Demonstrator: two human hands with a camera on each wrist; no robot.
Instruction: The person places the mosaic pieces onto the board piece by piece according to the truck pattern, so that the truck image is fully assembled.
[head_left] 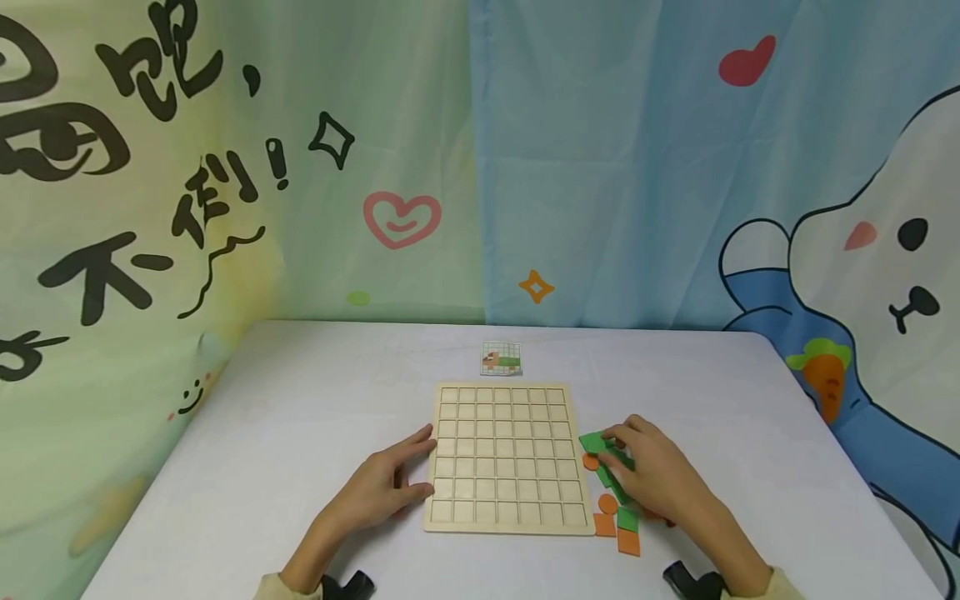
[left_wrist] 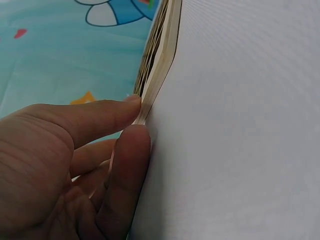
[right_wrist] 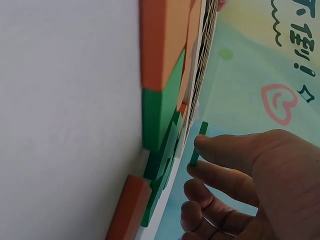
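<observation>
A pale wooden board (head_left: 510,460) with a grid of square recesses lies flat on the white table. Against its left edge rests my left hand (head_left: 386,483), fingers and thumb apart; the left wrist view shows fingertips touching the board's side (left_wrist: 159,75). Beyond the board's right edge, my right hand (head_left: 660,471) pinches a thin green tile (right_wrist: 199,144) between thumb and a finger, raised off the table. Below it lies a loose pile of green tiles (head_left: 627,519) and orange tiles (head_left: 628,542), partly hidden by the hand. Orange round pieces (head_left: 607,503) lie among them.
A small gridded picture card (head_left: 501,358) lies behind the board, showing a brown and green pattern. A printed curtain (head_left: 585,167) hangs behind the table's far edge. Each wrist carries a black camera mount (head_left: 690,581).
</observation>
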